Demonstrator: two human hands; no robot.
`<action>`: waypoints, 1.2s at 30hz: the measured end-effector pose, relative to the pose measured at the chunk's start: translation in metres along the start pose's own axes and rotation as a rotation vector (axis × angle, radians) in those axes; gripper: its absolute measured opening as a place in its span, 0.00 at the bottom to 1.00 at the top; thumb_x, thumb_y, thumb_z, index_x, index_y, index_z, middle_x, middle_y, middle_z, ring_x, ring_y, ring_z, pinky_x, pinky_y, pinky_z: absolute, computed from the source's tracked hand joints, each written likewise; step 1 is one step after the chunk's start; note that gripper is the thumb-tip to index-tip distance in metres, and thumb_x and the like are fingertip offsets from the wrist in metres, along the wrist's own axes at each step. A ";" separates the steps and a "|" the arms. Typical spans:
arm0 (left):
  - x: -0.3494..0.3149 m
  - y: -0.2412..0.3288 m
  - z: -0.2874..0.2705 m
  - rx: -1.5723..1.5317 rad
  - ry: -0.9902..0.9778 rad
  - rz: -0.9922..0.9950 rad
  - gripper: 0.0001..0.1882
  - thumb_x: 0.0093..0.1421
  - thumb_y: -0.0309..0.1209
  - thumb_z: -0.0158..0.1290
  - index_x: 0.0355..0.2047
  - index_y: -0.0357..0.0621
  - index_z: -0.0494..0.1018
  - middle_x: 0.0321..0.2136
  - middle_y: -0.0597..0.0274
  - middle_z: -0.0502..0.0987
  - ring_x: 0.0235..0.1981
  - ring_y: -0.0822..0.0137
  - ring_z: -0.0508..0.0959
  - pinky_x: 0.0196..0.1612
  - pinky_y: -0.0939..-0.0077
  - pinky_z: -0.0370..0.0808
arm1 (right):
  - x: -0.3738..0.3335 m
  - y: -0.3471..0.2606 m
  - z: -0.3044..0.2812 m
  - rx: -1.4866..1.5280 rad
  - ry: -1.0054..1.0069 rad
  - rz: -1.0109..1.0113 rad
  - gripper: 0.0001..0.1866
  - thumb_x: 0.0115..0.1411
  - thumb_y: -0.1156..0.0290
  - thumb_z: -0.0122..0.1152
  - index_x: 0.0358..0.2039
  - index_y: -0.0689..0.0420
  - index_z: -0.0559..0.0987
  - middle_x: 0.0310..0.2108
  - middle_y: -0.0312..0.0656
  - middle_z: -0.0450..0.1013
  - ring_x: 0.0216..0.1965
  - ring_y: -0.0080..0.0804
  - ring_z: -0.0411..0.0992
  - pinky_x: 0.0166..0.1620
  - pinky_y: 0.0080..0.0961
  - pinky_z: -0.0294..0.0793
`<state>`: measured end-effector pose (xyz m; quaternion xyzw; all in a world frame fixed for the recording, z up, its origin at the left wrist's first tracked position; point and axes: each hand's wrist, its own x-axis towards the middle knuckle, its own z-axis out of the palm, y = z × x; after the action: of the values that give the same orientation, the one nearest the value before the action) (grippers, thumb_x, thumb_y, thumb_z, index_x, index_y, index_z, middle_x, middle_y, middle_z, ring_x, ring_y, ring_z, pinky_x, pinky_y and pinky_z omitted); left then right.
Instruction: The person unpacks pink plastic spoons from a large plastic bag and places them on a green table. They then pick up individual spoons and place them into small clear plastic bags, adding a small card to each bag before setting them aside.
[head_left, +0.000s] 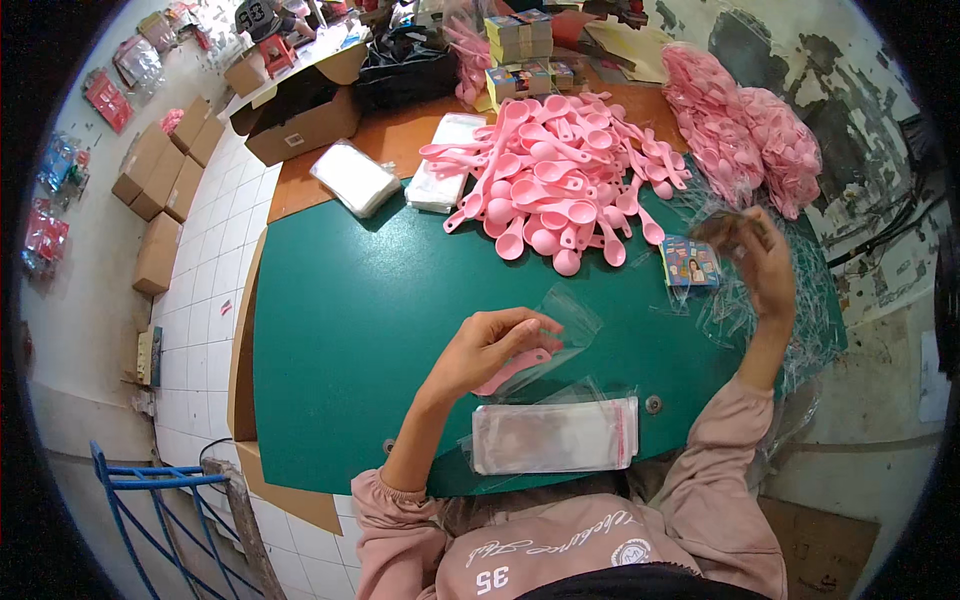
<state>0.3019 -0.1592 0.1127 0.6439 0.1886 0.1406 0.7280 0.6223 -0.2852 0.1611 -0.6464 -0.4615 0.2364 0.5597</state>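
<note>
Near the middle of the green table, my left hand (490, 345) is closed around a pink spoon (516, 370) and a clear plastic bag (575, 322). The spoon's handle shows below the fingers; its bowl is hidden. Off to the right is my right hand (765, 268), raised above loose clear plastic strips (790, 330) and beside a stack of small printed cards (690, 264). Motion smears its fingertips, so whether they hold anything is unclear. Close to my body lies a stack of clear plastic bags (550, 437). A large heap of pink spoons (560, 185) covers the far middle.
Two white packs of bags (355, 178) lie at the far left of the table, near an open cardboard box (300, 120). Bulging plastic sacks of pink spoons (735, 130) lean by the wall at the far right. Card bundles (520, 40) are stacked behind the heap.
</note>
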 end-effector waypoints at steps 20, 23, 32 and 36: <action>0.001 -0.010 0.000 0.000 0.037 -0.015 0.15 0.61 0.33 0.40 0.38 0.32 0.69 0.29 0.58 0.75 0.33 0.72 0.74 0.38 0.80 0.71 | -0.041 -0.036 0.098 -0.002 -0.295 0.133 0.08 0.56 0.77 0.47 0.36 0.62 0.72 0.19 0.37 0.70 0.12 0.16 0.65 0.14 0.12 0.62; 0.002 -0.006 0.003 -0.042 0.066 -0.028 0.15 0.60 0.32 0.41 0.36 0.31 0.70 0.28 0.59 0.76 0.32 0.74 0.74 0.36 0.81 0.71 | -0.042 -0.036 0.092 -0.013 -0.251 0.093 0.08 0.55 0.77 0.48 0.36 0.61 0.72 0.19 0.36 0.70 0.13 0.15 0.64 0.15 0.12 0.61; 0.005 -0.013 0.003 0.019 0.094 0.010 0.13 0.59 0.31 0.42 0.35 0.32 0.70 0.26 0.59 0.76 0.28 0.75 0.74 0.34 0.82 0.71 | -0.043 -0.043 0.096 -0.301 -0.288 -0.214 0.11 0.49 0.81 0.50 0.35 0.61 0.72 0.28 0.45 0.71 0.27 0.34 0.71 0.30 0.22 0.69; 0.006 -0.007 0.006 0.307 0.148 -0.008 0.14 0.58 0.32 0.43 0.35 0.33 0.71 0.24 0.59 0.76 0.27 0.73 0.74 0.34 0.80 0.70 | -0.043 -0.052 0.097 -0.431 -0.415 -0.242 0.09 0.49 0.80 0.50 0.34 0.60 0.72 0.27 0.45 0.71 0.27 0.37 0.71 0.30 0.24 0.69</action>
<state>0.3097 -0.1630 0.1063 0.7348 0.2633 0.1543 0.6057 0.5057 -0.2759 0.1754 -0.6286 -0.6787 0.1917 0.3278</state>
